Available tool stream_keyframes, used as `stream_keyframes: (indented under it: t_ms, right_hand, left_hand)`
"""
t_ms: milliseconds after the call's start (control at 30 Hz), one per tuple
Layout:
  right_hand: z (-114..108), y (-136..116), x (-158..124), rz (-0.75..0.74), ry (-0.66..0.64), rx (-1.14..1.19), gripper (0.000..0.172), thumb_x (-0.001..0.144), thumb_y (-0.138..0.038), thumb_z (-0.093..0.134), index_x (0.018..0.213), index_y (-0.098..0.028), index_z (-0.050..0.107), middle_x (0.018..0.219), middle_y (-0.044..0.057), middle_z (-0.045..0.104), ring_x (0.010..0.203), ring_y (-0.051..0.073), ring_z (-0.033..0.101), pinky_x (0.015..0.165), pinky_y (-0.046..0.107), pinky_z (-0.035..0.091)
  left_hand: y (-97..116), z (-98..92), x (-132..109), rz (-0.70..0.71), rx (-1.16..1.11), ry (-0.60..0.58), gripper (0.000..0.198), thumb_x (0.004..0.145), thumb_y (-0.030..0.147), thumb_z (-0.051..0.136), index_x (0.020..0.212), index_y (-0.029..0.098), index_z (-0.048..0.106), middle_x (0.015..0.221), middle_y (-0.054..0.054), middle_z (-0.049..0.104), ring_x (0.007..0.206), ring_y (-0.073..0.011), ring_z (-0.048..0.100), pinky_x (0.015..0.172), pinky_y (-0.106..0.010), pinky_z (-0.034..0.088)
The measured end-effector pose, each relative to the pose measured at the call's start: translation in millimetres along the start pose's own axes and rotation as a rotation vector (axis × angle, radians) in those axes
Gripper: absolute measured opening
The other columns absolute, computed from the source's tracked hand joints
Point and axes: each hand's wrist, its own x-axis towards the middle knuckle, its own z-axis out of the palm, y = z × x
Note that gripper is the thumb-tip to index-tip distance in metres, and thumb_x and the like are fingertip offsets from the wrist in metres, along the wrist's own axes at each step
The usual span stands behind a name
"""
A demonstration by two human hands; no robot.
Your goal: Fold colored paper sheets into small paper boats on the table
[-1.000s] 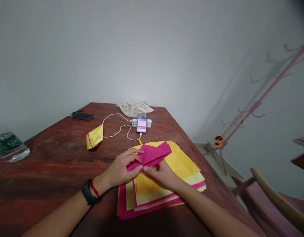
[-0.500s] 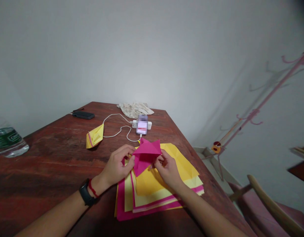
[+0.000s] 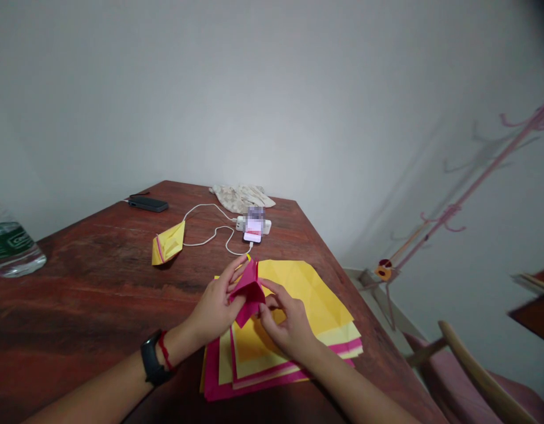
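A folded piece of magenta paper is held up between both hands, over a stack of yellow and magenta paper sheets. My left hand grips its left side, with the thumb in front and the fingers behind. At the right edge, my right hand pinches the paper between thumb and fingers. The paper looks narrow and partly folded together, its point tilted down. Parts of the fingers behind it are hidden.
A folded yellow paper piece lies at left. Beyond the stack are a lit phone, a white cable, a cloth and a dark device. A water bottle stands far left; a chair is at right.
The magenta paper was spread wide and is now narrower and turned more edge-on. My hands have come closer together, and my right hand has shifted slightly down and left.
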Motion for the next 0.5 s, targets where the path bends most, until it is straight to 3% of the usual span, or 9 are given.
stream_keyframes:
  t_ms: [167,400,500]
  right_hand:
    - [4.9,-2.4,-2.5,0.093,0.011,0.086,0.063,0.08,-0.011,0.058,0.138,-0.023,0.038,0.072,-0.005,0.063,0.058,0.011,0.06,0.057,0.021,0.05]
    - [13.9,-12.6,-2.1,0.21,-0.101,-0.019,0.088,0.075,-0.014,0.063,0.15,-0.023,0.019,0.097,0.005,0.067,0.068,0.015,0.064,0.06,0.026,0.051]
    - [14.5,-13.8,-1.8,0.188,-0.11,-0.008,0.086,0.077,-0.016,0.062,0.152,-0.021,0.02,0.101,0.007,0.068,0.073,0.018,0.065,0.065,0.029,0.051]
  left_hand:
    - [5.1,-4.6,-1.3,0.056,0.15,0.055,0.063,0.083,0.011,0.057,0.145,0.022,0.047,0.138,-0.009,0.062,0.118,-0.0227,0.066,0.101,-0.033,0.052]
    - [3.2,-2.7,-9.6,0.229,0.209,0.035,0.076,0.076,0.005,0.062,0.148,0.024,0.046,0.143,-0.006,0.058,0.124,-0.0227,0.062,0.106,-0.031,0.048]
    - [1.7,-1.6,-11.1,0.231,0.188,0.031,0.075,0.077,0.004,0.06,0.148,0.025,0.046,0.144,-0.005,0.057,0.125,-0.0216,0.061,0.107,-0.03,0.047]
